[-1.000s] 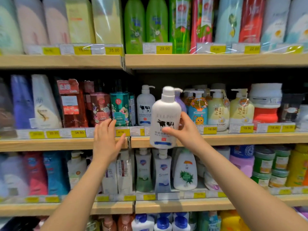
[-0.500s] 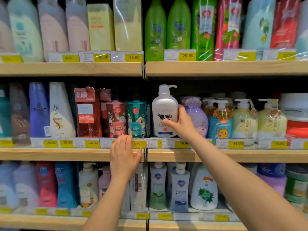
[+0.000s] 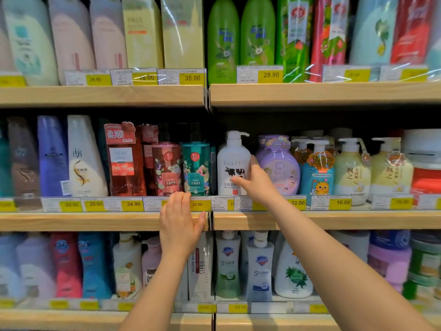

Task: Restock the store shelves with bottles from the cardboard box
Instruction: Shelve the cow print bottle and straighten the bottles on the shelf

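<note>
A: From the head camera, we have the white pump bottle [image 3: 232, 163] standing upright on the middle shelf [image 3: 334, 219], our right hand [image 3: 256, 182] wrapped around its right side, thumb across the cow label.

B: Our left hand [image 3: 180, 222] lies flat and open against the shelf edge, fingers over the price tags [image 3: 133, 203], gripping nothing.

A: To finish this well, we judge we should square the label forward, check the base sits fully behind the tag rail, then loosen the fingers gently so the bottle doesn't rock.

B: It's tight there. The teal flowered bottle [image 3: 196, 168] sits just beside on the left, the purple round bottle [image 3: 279, 163] close on the right, touching our knuckles by the look of it.

A: So we draw the hand straight back, not sideways. The cardboard box isn't in view.
</note>
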{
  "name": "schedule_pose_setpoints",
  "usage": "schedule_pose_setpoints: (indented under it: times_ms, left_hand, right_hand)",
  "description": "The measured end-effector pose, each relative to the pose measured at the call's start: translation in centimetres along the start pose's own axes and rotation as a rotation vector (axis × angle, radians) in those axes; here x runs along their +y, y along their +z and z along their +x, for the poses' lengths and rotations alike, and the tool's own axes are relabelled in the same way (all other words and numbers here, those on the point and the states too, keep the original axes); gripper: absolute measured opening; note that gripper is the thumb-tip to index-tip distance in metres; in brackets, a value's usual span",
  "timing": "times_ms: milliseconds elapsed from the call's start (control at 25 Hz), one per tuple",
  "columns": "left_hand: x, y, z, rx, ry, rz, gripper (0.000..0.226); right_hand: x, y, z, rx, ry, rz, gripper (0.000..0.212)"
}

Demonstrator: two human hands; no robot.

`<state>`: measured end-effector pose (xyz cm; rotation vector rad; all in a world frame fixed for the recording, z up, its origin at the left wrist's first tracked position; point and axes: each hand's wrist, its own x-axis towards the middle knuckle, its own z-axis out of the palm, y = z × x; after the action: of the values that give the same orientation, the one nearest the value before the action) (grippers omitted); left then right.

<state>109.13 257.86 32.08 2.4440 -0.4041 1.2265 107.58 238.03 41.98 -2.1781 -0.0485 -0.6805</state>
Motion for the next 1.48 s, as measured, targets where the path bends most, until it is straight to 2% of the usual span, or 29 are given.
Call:
schedule_pose_setpoints:
  times_ms: [80,200,360,480,600,720,800,920,1080,1320,1480]
  left_hand:
    - [0.1,-0.1,0.0,-0.006,0.003,-0.006,0.062]
    - [-0.2,0.1,-0.1,-0.007,0.014,-0.029,0.064]
    - [-0.3,0.6,-0.1,-0.012,0.026,-0.047,0.065]
    - [-0.3,0.4,-0.3,0.02,0.006,-0.096,0.063]
    - [1.9,-1.6,0.2,0.099,-0.021,-0.272,0.064]
    - [7.5,-3.2,2.3,0.19,0.205,-0.353,0.064]
    - [10.9,-2.9,4.7,0.156,0.267,-0.341,0.066]
    - [12.8,-1.5,6.9,0.019,0.123,-0.232,0.076]
    - [12.7,0.3,7.9,-0.006,-0.007,-0.079,0.088]
    - [13.0,1.3,8.4,-0.027,-0.074,-0.174,0.089]
    - [13.0,1.9,9.0,-0.054,-0.088,-0.191,0.089]
  right_hand:
    - [-0.5,0.1,-0.6,0.04,-0.022,-0.101,0.038]
    - [-0.9,-0.1,-1.1,0.107,-0.056,-0.165,0.058]
    - [-0.4,-1.5,-2.6,0.144,-0.168,-0.193,0.072]
    - [0.9,-4.2,-4.8,0.198,-0.205,-0.221,0.071]
    - [2.5,-6.8,-6.8,0.23,-0.201,-0.259,0.066]
    - [3.3,-8.2,-7.3,0.219,-0.205,-0.342,0.067]
    - [3.2,-8.5,-6.7,0.252,-0.209,-0.382,0.068]
    - [2.6,-8.1,-5.1,0.269,-0.227,-0.425,0.075]
    - [2.5,-6.7,-2.8,0.274,-0.148,-0.507,0.089]
    - [3.0,-5.4,-1.7,0.362,-0.116,-0.584,0.101]
    - [3.1,-5.7,-1.6,0.356,-0.107,-0.556,0.097]
